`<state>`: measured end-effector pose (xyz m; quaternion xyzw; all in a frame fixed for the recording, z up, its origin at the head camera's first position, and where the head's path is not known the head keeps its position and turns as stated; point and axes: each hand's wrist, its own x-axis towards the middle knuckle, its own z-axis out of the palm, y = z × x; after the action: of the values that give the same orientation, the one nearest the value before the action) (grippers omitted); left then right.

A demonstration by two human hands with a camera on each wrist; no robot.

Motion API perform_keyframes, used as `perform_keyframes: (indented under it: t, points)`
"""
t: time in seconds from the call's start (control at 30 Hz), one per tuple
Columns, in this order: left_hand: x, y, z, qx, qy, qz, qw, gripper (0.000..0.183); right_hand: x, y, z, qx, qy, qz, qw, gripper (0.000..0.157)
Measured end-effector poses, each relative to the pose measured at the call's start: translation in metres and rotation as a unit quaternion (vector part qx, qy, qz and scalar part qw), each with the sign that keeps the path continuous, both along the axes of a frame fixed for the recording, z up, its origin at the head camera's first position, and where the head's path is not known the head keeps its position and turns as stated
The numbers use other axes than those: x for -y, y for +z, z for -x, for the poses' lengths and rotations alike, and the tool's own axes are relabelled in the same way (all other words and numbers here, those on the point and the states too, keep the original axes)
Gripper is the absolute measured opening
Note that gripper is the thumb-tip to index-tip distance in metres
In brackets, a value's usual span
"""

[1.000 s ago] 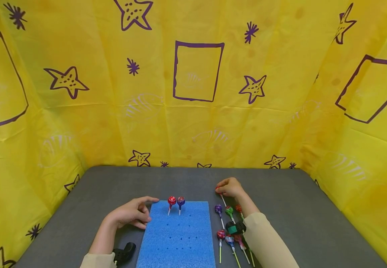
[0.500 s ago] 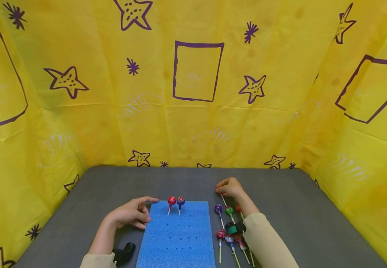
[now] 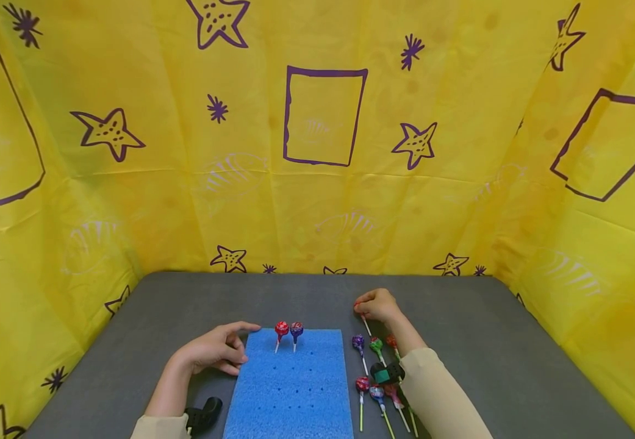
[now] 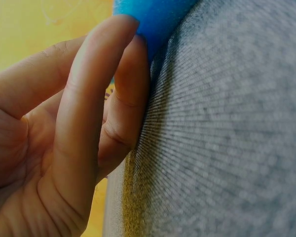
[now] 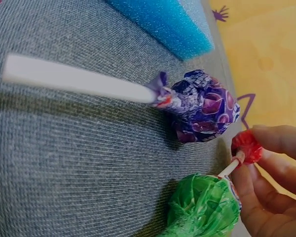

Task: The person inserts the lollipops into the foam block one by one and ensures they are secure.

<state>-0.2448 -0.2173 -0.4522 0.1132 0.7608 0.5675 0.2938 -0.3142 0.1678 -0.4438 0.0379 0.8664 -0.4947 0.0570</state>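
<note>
My left hand (image 3: 215, 350) rests at the far left corner of a blue foam block (image 3: 290, 421), its index finger along the corner and other fingertips against the side. In the left wrist view, the thumb (image 4: 84, 98) touches the blue foam (image 4: 160, 19). Two lollipops stand upright in the block, one red (image 3: 281, 329) and one purple (image 3: 297, 330). Right of the block, my right hand (image 3: 380, 306) pinches a red lollipop (image 5: 246, 146) by its wrapped head, its white stick slanting down. Close by lie a purple lollipop (image 5: 204, 106) and a green one (image 5: 202, 202).
More lollipops lie in rows on the grey table (image 3: 185, 299), among them a red one (image 3: 363, 385) and a blue one (image 3: 376, 393); my right forearm partly covers some. Several small holes dot the foam. A yellow patterned curtain (image 3: 322, 213) surrounds the table.
My right hand has risen very slightly with the red lollipop in its fingers. My left hand stays where it was on the foam block.
</note>
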Motion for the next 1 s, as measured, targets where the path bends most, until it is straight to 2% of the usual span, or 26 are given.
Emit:
perform_keyframes:
  t: [0.4, 1.0]
  points:
    - [0.001, 0.0, 0.0, 0.0, -0.006, -0.003, 1.0, 0.069, 0.002, 0.009, 0.002, -0.02, -0.001, -0.008, 1.0, 0.018]
    - [0.001, -0.001, 0.001, -0.002, -0.008, -0.002, 1.0, 0.068, 0.008, 0.029, -0.002, -0.051, 0.023, 0.045, 0.997, 0.029]
